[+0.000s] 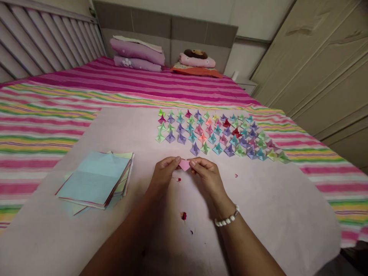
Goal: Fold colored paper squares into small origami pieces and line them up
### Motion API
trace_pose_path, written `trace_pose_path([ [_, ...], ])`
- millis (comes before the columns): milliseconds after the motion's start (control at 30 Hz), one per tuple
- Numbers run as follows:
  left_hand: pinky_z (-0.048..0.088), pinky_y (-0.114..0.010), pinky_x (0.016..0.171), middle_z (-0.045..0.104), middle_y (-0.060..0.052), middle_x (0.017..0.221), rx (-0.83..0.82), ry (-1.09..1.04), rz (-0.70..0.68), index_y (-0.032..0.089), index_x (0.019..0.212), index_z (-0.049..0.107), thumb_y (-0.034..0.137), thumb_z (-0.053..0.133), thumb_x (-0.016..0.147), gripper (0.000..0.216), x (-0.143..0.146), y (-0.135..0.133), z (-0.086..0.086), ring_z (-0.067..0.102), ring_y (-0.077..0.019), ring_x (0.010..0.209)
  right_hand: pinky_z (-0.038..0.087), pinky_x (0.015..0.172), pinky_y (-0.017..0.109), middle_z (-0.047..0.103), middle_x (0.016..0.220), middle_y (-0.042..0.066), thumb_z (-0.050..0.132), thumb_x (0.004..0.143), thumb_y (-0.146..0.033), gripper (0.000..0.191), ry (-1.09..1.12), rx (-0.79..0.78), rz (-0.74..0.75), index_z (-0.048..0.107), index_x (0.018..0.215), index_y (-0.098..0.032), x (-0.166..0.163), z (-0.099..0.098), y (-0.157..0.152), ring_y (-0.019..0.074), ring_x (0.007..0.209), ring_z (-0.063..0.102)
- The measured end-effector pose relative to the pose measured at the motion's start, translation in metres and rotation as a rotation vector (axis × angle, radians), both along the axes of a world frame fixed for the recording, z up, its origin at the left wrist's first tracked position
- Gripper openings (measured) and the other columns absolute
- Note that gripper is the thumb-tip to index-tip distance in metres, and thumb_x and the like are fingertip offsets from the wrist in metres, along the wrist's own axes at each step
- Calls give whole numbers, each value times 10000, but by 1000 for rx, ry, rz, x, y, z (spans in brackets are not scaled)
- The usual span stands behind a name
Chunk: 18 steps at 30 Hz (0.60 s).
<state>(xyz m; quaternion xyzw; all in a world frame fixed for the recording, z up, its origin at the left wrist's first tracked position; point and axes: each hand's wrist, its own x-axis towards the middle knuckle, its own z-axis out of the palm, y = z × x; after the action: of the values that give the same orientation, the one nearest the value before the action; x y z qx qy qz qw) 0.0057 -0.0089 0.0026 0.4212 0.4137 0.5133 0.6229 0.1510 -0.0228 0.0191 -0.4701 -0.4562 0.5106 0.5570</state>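
Observation:
A small pink folded paper piece [184, 165] is pinched between my two hands above the pale board. My left hand [166, 171] grips its left corner with thumb and fingers. On the other side, my right hand [207, 173] holds the right corner; a white beaded bracelet circles that wrist. The paper's lower edge comes to a point. Just beyond my hands stand rows of small folded paper boats [217, 148] in green, purple, blue, pink and red. To the left lies a stack of coloured paper sheets [93, 178], light blue on top.
The pale board [264, 214] rests on a striped bed cover [25, 153]. Small printed marks [183, 216] show on its surface. Folded purple bedding [138, 53] and a pink pile [197, 60] sit by the headboard. A wooden wardrobe [322, 69] stands at right.

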Motion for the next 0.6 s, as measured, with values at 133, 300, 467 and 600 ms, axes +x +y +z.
trace_pose_path([
  [133,481,-285,774,716,-49,807,-20,-103,35,144,854,731,486,708,743,361,4,1,-2,634,-161,781,393,617,279,596,589,-14,712,710,-339,147,-17,35,-40,748,703,-197,0,-1,0,130,595,479],
  [300,489,-257,742,722,-40,854,-75,-94,-20,164,878,723,352,838,606,349,9,0,-6,631,-131,769,393,600,270,576,576,-27,725,713,-330,122,27,78,-132,739,689,-211,-1,-3,0,120,575,465],
  [467,495,-277,770,716,-46,839,-81,-157,-11,167,862,726,369,803,650,303,9,0,-8,638,-140,792,390,587,269,616,622,-20,753,680,-319,117,62,79,-120,724,680,-206,-3,-4,0,114,564,467],
  [600,466,-270,795,713,-59,937,-51,-186,1,177,950,730,371,801,647,366,7,4,-9,629,-154,872,380,617,275,578,582,-19,706,738,-381,200,131,30,-45,705,670,-192,-5,-4,-1,123,585,480],
])
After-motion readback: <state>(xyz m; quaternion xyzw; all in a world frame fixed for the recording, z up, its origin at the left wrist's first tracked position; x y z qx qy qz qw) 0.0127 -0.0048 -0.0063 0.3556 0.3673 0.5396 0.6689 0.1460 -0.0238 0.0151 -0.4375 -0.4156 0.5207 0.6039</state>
